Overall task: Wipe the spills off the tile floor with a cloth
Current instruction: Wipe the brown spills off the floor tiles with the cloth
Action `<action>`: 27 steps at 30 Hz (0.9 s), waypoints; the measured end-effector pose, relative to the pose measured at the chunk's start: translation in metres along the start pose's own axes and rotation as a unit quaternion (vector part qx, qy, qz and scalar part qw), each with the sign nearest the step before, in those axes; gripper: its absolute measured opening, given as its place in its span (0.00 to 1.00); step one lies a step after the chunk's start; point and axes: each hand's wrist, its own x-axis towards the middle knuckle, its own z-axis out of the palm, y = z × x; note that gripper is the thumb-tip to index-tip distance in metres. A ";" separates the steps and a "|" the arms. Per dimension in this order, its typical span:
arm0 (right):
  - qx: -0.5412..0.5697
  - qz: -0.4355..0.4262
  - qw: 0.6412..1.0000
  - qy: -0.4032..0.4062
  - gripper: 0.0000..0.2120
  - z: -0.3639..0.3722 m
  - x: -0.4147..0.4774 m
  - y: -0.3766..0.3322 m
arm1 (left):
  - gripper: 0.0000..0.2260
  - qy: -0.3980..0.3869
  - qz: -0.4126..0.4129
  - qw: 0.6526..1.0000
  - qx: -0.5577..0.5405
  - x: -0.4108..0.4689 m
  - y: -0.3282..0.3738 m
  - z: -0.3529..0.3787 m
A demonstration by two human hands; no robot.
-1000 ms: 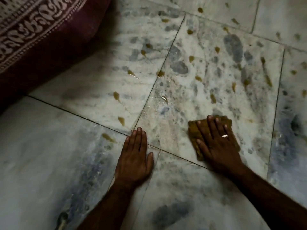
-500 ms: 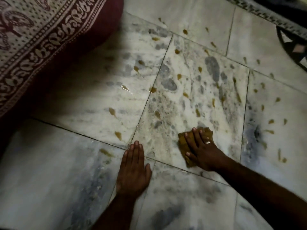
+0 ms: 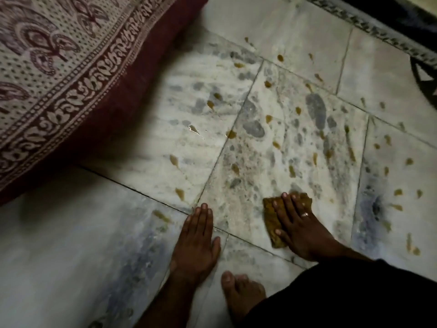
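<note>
Right hand (image 3: 305, 228) flattens brown cloth (image 3: 272, 214).

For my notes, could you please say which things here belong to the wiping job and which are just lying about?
Job: cloth, right hand, left hand, spills, floor.
Lying about: patterned fabric, foot.

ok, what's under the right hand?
A folded brown cloth, pressed flat on the tile floor by the right hand. Any spill beneath the cloth is hidden.
</note>
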 end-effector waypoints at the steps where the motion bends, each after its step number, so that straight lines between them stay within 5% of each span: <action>1: -0.005 -0.006 1.000 0.004 0.34 0.004 -0.001 0.002 | 0.31 0.002 0.005 1.000 -0.001 -0.001 0.000 0.000; 11: -0.030 -0.069 0.992 0.100 0.37 0.012 0.028 0.013 | 0.31 0.042 -0.003 0.999 0.029 0.006 -0.005 0.005; 20: 0.080 0.008 0.981 0.179 0.36 -0.030 0.099 -0.059 | 0.32 0.024 -0.042 0.997 0.067 0.001 0.005 -0.001; 27: 0.037 -0.074 0.978 0.192 0.36 -0.044 0.139 -0.082 | 0.32 0.019 -0.046 0.995 0.082 0.002 0.007 -0.002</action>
